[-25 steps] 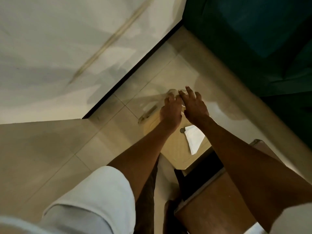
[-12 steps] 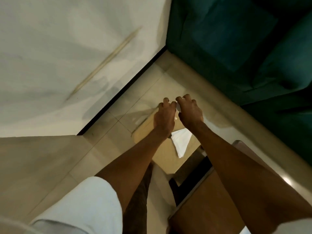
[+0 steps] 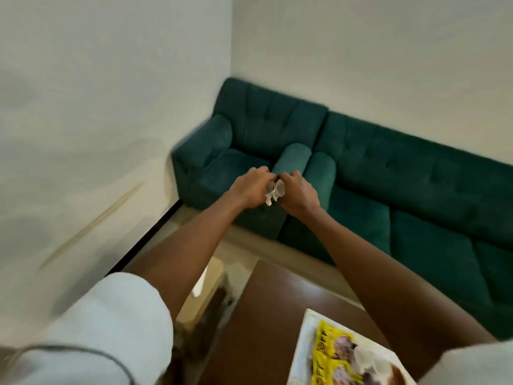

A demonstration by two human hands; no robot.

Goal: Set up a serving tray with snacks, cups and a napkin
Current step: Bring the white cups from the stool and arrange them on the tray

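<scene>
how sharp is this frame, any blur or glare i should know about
Head view: motion blur smears the whole frame, worst on the near sleeve and the yellow snack packet, whose print is unreadable. The white cups gripped by the left hand and right hand are soft-edged, as is the green sofa. The light is even, with no glare.

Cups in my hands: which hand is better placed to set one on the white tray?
Right, probably: left hand and right hand both grip the cups, but the white tray lies on the right hand's side.
</scene>
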